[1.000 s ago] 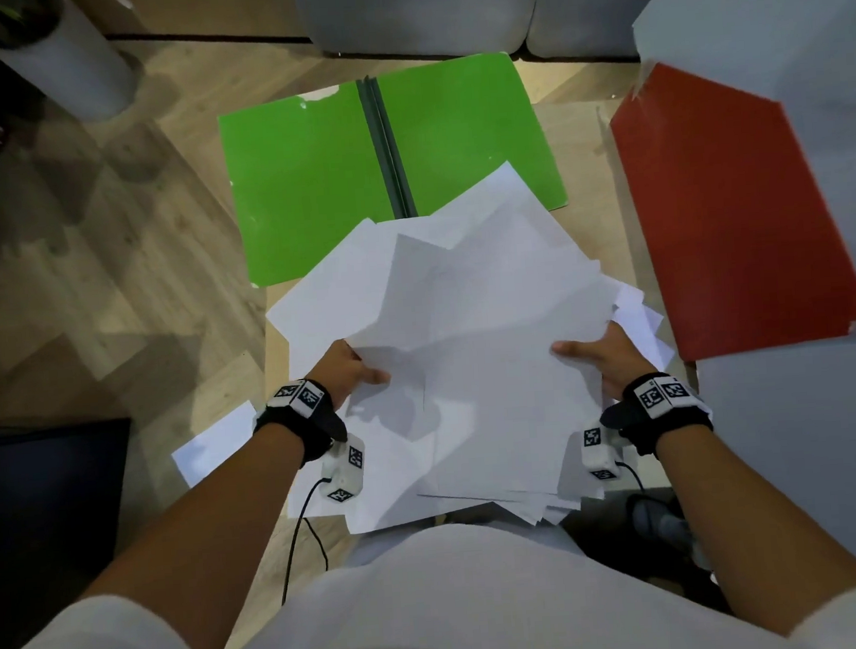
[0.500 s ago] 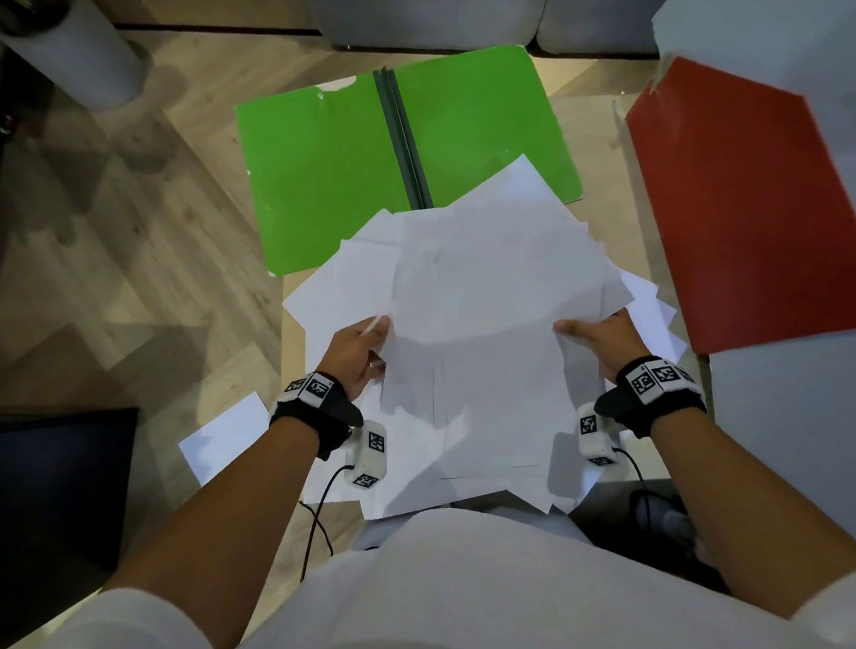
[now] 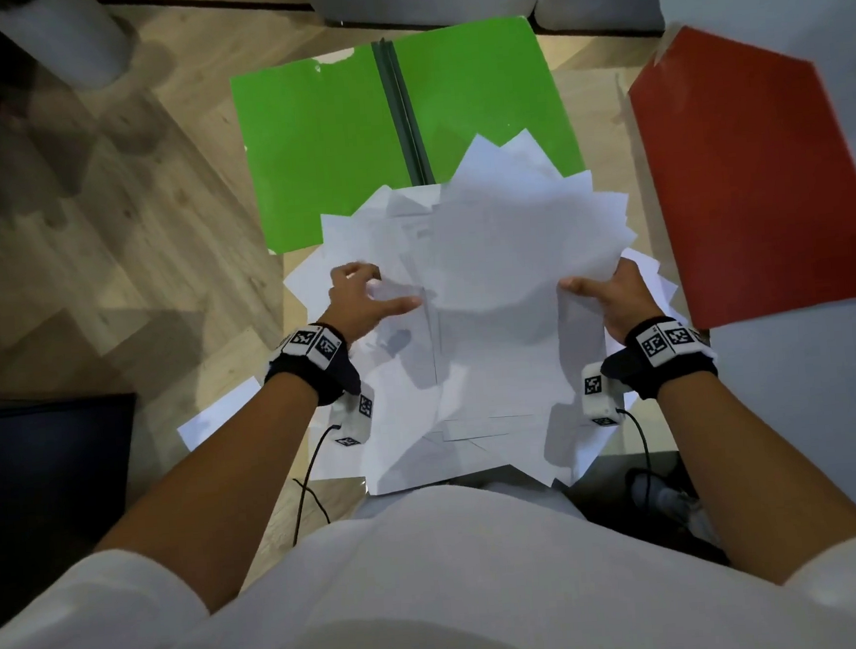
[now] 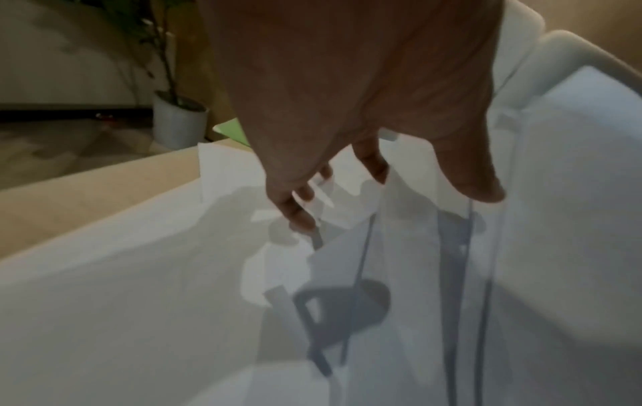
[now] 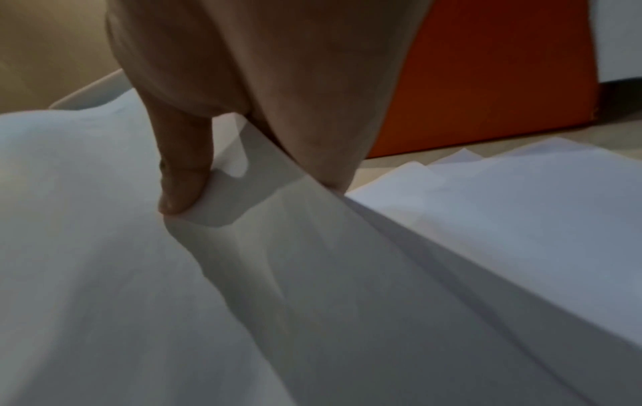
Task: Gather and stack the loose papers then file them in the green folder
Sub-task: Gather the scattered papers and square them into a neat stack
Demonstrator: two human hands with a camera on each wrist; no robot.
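My right grip (image 3: 611, 297) pinches the papers (image 3: 488, 279), left grip (image 3: 363, 298) loose beside them; I should squeeze both sides together gently.

We note white papers (image 3: 488, 269), a bright green folder (image 3: 322, 144) with dark green spine, a red folder (image 3: 740, 181), and black wristbands (image 3: 312, 368) bearing black-and-white square markers.

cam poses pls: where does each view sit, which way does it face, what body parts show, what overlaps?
Head: on the head, facing down at green folder, papers, both forearms and hands.
Left wrist: along left hand, facing papers and a potted plant.
Right wrist: along right hand, thumb pressing papers, red folder behind.
Shared: the papers appear in all three.
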